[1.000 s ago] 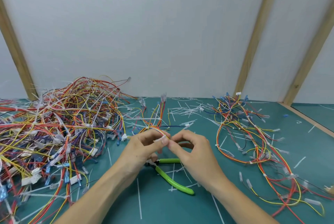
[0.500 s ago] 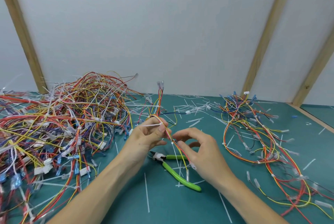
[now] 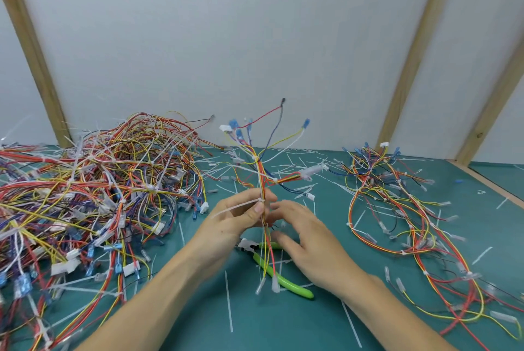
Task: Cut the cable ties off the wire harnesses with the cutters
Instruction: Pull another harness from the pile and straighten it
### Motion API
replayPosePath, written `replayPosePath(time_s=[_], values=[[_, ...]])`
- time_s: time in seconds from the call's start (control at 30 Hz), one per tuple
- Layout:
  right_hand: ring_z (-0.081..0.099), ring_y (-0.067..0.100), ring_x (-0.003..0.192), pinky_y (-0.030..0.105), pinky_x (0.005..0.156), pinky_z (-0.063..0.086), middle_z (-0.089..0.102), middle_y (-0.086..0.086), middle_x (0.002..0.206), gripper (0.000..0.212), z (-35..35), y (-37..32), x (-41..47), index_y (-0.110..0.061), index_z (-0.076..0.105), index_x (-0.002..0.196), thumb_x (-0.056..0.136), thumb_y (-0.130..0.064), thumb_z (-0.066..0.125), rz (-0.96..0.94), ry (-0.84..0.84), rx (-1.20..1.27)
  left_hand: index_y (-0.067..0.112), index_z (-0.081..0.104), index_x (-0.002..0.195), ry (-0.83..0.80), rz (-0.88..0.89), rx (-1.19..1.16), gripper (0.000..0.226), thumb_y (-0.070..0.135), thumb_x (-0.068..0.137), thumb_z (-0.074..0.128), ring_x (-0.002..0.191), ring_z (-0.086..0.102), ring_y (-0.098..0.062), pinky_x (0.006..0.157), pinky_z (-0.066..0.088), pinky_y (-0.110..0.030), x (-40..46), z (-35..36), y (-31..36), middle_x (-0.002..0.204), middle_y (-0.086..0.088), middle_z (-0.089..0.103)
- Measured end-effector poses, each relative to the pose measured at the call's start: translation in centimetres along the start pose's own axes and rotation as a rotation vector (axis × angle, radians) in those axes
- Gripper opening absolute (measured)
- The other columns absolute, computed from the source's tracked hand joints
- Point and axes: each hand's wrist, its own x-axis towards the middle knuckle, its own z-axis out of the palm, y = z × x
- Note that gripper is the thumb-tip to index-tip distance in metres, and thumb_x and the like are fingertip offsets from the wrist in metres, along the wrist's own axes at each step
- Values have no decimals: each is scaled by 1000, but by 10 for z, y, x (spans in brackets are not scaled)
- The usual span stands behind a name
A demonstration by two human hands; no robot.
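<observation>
My left hand (image 3: pixel 241 216) pinches a wire harness (image 3: pixel 262 177) of red, yellow and orange wires and holds it upright above the mat. A white cable tie (image 3: pixel 236 207) sticks out to the left from the bundle at my thumb. Blue and white connectors fan out at the harness top; loose ends hang below. My right hand (image 3: pixel 306 240) is beside the harness with fingers relaxed and spread, holding nothing. The green-handled cutters (image 3: pixel 280 279) lie on the mat under both hands, untouched.
A large tangled pile of harnesses (image 3: pixel 93 197) fills the left side. A smaller spread of harnesses (image 3: pixel 397 209) lies at the right. Cut white tie pieces (image 3: pixel 228 299) litter the teal mat (image 3: pixel 269 328). A white wall with wooden battens stands behind.
My left hand has lifted the harness upright off the mat, so its connectors now stand high. My right hand let go of the wires and opened beside them.
</observation>
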Motion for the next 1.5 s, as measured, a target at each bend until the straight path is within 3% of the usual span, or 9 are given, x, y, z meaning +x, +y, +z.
replayPosePath(time_s=[0.1, 0.23, 0.4, 0.47, 0.67, 0.83, 1.17, 1.37, 1.5], values=[[42, -5, 133, 24, 113, 31, 60, -20, 130, 9, -2, 0, 1, -27, 60, 113, 104, -26, 57, -3, 24, -73, 21, 77, 104, -26, -1, -75, 22, 19, 90, 60, 87, 66, -17, 90, 53, -29, 0, 0, 2, 85, 4, 69], [56, 11, 98, 35, 106, 37, 62, -16, 97, 11, -9, -2, 2, -26, 56, 101, 104, -37, 57, -67, 145, -206, 23, 78, 104, 5, -3, -174, 21, 21, 89, 63, 79, 57, -9, 84, 49, -26, 5, -4, 8, 80, 2, 57], [51, 6, 67, 25, 60, 44, 53, -13, 70, 33, -20, -7, 0, -30, 59, 82, 92, -62, 59, -104, 394, -296, 22, 76, 107, 104, 6, -267, 29, 15, 90, 54, 78, 58, -10, 73, 53, -23, 8, -9, 9, 80, 0, 59], [50, 5, 60, 24, 53, 43, 52, -13, 64, 35, -22, -9, 0, -29, 60, 76, 88, -62, 64, -151, 430, -295, 23, 75, 111, 113, -10, -308, 29, 15, 91, 55, 77, 58, -11, 69, 53, -23, 7, -8, 9, 80, 0, 58], [52, 8, 60, 34, 56, 49, 56, -13, 61, 32, -25, 0, 0, -26, 56, 73, 86, -50, 73, -56, 342, -279, 15, 67, 124, 263, -68, -326, 36, 20, 89, 61, 69, 62, -5, 56, 51, -16, 8, -19, 12, 78, 4, 61], [49, 12, 56, 30, 52, 39, 51, -13, 56, 25, -19, -1, -2, -29, 59, 80, 89, -51, 65, -21, 331, -68, 15, 69, 102, 394, -106, -255, 22, 24, 82, 66, 67, 71, -7, 52, 55, -20, 9, -16, 9, 80, 3, 73], [43, 15, 51, 26, 50, 29, 46, -10, 53, 28, -14, -2, -4, -26, 58, 75, 96, -43, 63, -6, 360, 17, 19, 76, 108, 71, -112, -73, 24, 25, 85, 72, 75, 67, -17, 56, 52, -25, 3, -10, 6, 99, -7, 73], [47, 16, 55, 23, 52, 32, 48, -7, 58, 23, -8, -11, -5, -30, 61, 84, 95, -50, 61, -64, 288, 35, 10, 77, 97, 41, -89, -5, 28, 34, 83, 74, 63, 55, -12, 52, 45, -23, 2, -4, 4, 81, 1, 66], [55, 15, 61, 25, 57, 41, 56, -10, 66, 18, -6, -13, -5, -36, 61, 90, 95, -53, 59, -67, 251, 87, 17, 71, 92, 77, -78, -49, 12, 28, 91, 69, 67, 62, -12, 51, 46, -23, 3, -5, 8, 89, 0, 71]])
